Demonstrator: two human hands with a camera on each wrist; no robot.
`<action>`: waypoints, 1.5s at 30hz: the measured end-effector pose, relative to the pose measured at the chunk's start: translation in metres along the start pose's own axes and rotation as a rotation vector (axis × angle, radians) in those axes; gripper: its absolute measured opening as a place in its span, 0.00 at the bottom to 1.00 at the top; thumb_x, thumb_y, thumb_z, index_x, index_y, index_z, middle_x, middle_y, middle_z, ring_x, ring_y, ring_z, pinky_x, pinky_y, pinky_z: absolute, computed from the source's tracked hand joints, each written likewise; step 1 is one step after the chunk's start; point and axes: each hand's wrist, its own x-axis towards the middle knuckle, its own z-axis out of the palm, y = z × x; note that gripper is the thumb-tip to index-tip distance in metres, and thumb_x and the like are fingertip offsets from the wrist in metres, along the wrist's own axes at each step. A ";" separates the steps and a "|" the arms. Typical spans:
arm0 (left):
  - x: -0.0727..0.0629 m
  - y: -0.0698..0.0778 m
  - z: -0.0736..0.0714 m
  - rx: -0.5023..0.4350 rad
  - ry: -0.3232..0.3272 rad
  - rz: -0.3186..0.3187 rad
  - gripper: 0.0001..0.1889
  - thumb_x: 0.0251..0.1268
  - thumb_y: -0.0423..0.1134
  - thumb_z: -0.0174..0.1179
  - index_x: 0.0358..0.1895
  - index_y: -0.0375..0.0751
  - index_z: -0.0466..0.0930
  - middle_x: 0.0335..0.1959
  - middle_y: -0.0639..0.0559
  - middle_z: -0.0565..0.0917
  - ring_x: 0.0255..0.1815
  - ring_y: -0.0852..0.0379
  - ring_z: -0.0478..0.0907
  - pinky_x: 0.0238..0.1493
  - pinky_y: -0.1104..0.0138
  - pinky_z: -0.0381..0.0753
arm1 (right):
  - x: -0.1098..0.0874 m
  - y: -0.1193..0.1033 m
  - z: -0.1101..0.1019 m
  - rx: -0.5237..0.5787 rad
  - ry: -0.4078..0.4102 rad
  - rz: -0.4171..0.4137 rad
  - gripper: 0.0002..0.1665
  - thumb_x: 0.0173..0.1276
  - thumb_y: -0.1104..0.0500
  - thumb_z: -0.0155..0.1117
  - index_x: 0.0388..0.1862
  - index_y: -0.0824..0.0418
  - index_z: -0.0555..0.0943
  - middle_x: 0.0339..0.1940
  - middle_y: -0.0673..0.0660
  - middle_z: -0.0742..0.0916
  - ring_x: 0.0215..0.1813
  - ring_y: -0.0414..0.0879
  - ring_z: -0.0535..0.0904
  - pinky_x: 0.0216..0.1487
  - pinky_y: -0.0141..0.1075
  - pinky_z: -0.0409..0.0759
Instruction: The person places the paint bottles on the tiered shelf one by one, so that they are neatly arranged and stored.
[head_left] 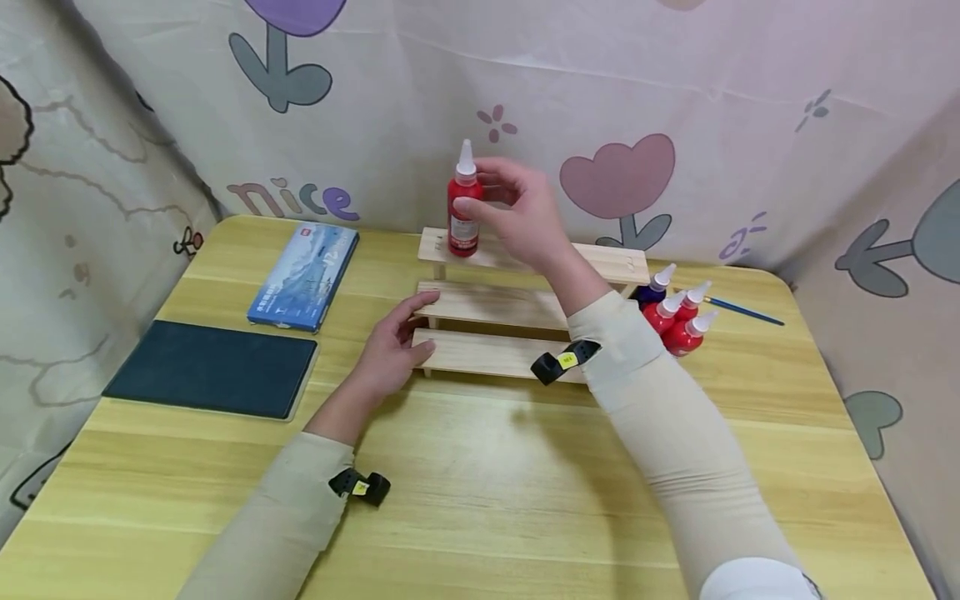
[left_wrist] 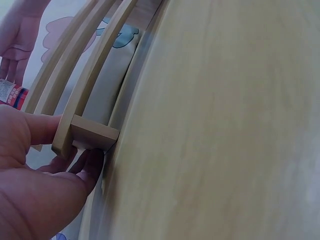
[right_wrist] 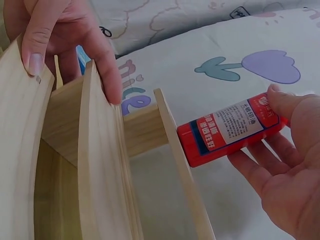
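A red bottle with a white pointed nozzle [head_left: 463, 218] stands upright at the left end of the top step of a three-tier wooden rack [head_left: 487, 352]. My right hand [head_left: 521, 208] holds it from the right, thumb at the front and fingers behind. Seen from the right wrist, the bottle's base [right_wrist: 200, 144] meets the top board. At the rack's left end, my left hand [head_left: 386, 350] grips the lower boards, its thumb on the lowest one. The left wrist view shows those fingers [left_wrist: 92, 167] bent about the end of a board.
Several bottles stand right of the rack: red ones [head_left: 684, 335] and a dark blue one [head_left: 652, 287], partly hidden by my right arm. A blue paintbrush [head_left: 742, 311] lies behind them. On the left are a blue box [head_left: 303, 275] and a dark flat pad [head_left: 213, 367].
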 end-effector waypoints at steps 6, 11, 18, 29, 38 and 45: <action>0.001 0.003 0.000 0.026 -0.001 -0.016 0.35 0.67 0.18 0.55 0.74 0.52 0.68 0.74 0.55 0.64 0.70 0.46 0.64 0.73 0.56 0.56 | 0.001 -0.004 0.003 -0.025 0.001 0.011 0.24 0.64 0.62 0.74 0.60 0.61 0.82 0.50 0.52 0.86 0.51 0.46 0.82 0.57 0.35 0.77; 0.000 0.003 -0.001 0.034 0.001 -0.025 0.35 0.67 0.18 0.55 0.73 0.53 0.68 0.74 0.54 0.64 0.70 0.47 0.64 0.72 0.56 0.58 | 0.002 -0.003 0.004 -0.028 -0.005 0.042 0.24 0.64 0.60 0.74 0.59 0.59 0.82 0.50 0.52 0.86 0.51 0.47 0.82 0.57 0.35 0.77; 0.000 -0.001 -0.001 0.027 0.004 -0.020 0.35 0.68 0.18 0.55 0.74 0.52 0.68 0.74 0.52 0.63 0.70 0.46 0.64 0.72 0.54 0.59 | 0.001 0.001 0.005 -0.018 -0.021 0.067 0.27 0.63 0.59 0.75 0.61 0.59 0.81 0.51 0.51 0.86 0.50 0.46 0.83 0.56 0.36 0.77; 0.001 -0.001 0.000 0.020 0.001 -0.011 0.35 0.67 0.17 0.55 0.74 0.51 0.68 0.74 0.52 0.64 0.70 0.46 0.64 0.71 0.55 0.59 | -0.019 -0.003 -0.005 0.011 0.061 0.063 0.31 0.64 0.58 0.75 0.65 0.58 0.77 0.58 0.55 0.84 0.57 0.43 0.80 0.60 0.40 0.76; 0.001 -0.002 -0.002 0.009 0.003 -0.005 0.35 0.66 0.17 0.55 0.74 0.49 0.67 0.74 0.51 0.63 0.70 0.44 0.64 0.73 0.54 0.55 | -0.057 -0.043 -0.005 -0.048 0.082 0.068 0.31 0.65 0.65 0.71 0.67 0.66 0.75 0.62 0.61 0.81 0.61 0.47 0.78 0.63 0.44 0.75; 0.002 -0.003 -0.001 0.014 0.004 -0.005 0.35 0.66 0.17 0.55 0.73 0.50 0.68 0.74 0.52 0.64 0.69 0.45 0.64 0.72 0.54 0.58 | -0.085 -0.040 -0.009 -0.029 0.085 0.068 0.34 0.63 0.68 0.73 0.67 0.67 0.73 0.64 0.61 0.79 0.65 0.51 0.75 0.64 0.48 0.73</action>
